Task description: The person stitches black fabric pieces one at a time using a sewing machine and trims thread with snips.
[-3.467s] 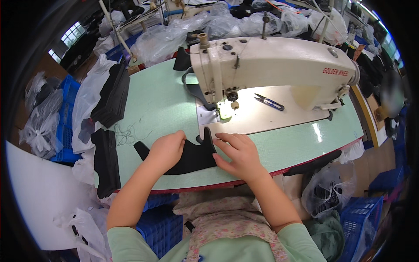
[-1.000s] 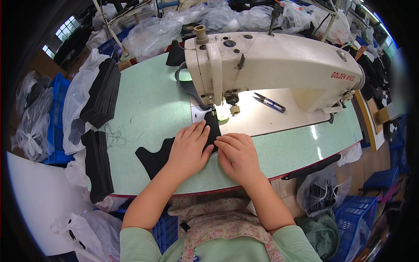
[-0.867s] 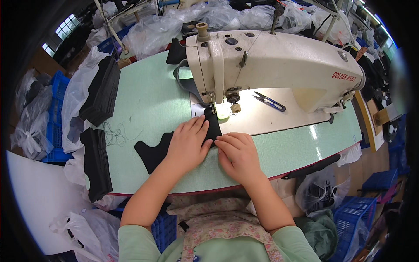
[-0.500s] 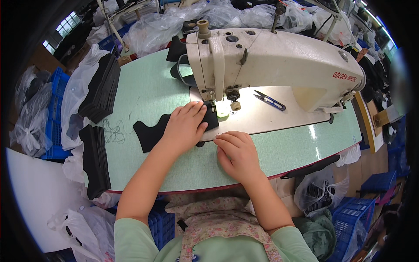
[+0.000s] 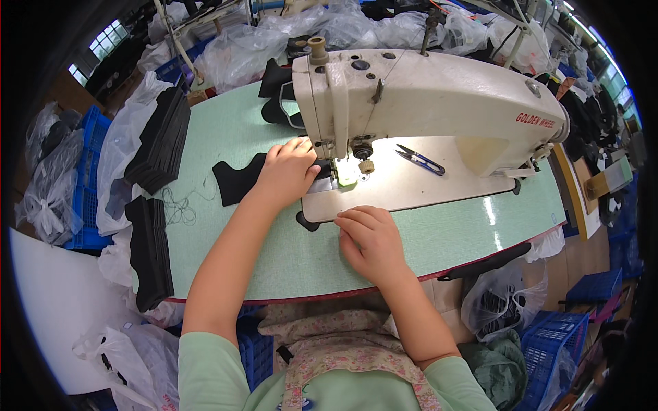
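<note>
A black shaped fabric piece (image 5: 236, 181) lies on the green table, its right end under the presser foot of the white sewing machine (image 5: 425, 89). My left hand (image 5: 286, 171) lies flat over this piece, fingers extended and close together beside the needle area. Part of the fabric is hidden beneath that hand. My right hand (image 5: 372, 240) rests at the front edge of the metal machine bed (image 5: 404, 188), fingers loosely bent, thumb apart, with nothing visible in it. Thread snips with dark blue handles (image 5: 421, 159) lie on the bed, right of the needle.
Two stacks of black cut pieces, one farther (image 5: 159, 140) and one nearer (image 5: 149, 253), line the table's left side. More black pieces (image 5: 274, 92) hang behind the machine head. Loose thread (image 5: 179, 209) trails by the stacks. A blue crate (image 5: 89, 185) stands at left.
My left hand and the black fabric have moved away from me, toward the far side of the machine. My right hand stays nearly in place. The view has shifted slightly.
</note>
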{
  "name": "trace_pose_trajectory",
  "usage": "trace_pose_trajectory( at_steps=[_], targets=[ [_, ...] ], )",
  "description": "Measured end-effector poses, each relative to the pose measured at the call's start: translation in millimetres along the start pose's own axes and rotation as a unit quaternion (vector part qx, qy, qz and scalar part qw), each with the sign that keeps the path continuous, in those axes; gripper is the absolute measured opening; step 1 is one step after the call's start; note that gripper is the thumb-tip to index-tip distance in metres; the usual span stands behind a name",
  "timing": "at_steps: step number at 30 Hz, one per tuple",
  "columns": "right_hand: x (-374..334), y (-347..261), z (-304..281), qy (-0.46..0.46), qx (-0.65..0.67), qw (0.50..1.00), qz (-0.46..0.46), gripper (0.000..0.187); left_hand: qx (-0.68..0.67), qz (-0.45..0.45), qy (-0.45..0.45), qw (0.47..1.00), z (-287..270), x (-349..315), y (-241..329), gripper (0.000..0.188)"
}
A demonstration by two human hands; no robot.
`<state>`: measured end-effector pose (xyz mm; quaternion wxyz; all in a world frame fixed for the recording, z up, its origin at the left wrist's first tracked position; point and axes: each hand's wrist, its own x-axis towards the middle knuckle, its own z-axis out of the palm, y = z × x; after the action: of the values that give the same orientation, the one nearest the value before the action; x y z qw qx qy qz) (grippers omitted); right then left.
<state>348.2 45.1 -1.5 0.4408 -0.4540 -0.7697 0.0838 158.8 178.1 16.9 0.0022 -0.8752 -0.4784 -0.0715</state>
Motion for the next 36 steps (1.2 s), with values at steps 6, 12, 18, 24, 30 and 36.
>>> trace_pose_trajectory(
  at_steps=[6, 12, 18, 24, 30, 36],
  targets=[
    [0.1, 1.7, 3.9, -0.011, 0.003, 1.0, 0.007, 0.021, 0.022, -0.02, 0.008, 1.0, 2.0, 3.6, -5.1, 0.027],
    [-1.3, 2.2, -0.3, -0.006, 0.016, 1.0, 0.02, 0.021, -0.031, -0.246, 0.235, 0.94, 1.1, -51.7, -52.1, 0.024],
    [1.4, 0.4, 0.7, -0.023, 0.017, 0.999, 0.014, 0.021, 0.115, -0.39, 0.103, 0.908, -8.8, -92.0, -83.2, 0.046],
    [1.3, -0.4, -1.1, -0.019, 0.024, 0.999, 0.017, 0.021, 0.095, -0.388, 0.126, 0.908, 8.6, -100.2, -93.0, 0.04],
    [1.7, -2.9, -2.1, -0.009, 0.017, 1.0, 0.012, 0.021, -0.138, -0.205, 0.388, 0.888, -18.5, -95.8, -40.8, 0.026],
    [22.3, -28.1, -2.7, -0.094, 0.299, 0.919, 0.241, 0.025, -0.139, 0.072, 0.287, 0.945, -20.2, -112.8, 44.6, 0.026]
  ],
)
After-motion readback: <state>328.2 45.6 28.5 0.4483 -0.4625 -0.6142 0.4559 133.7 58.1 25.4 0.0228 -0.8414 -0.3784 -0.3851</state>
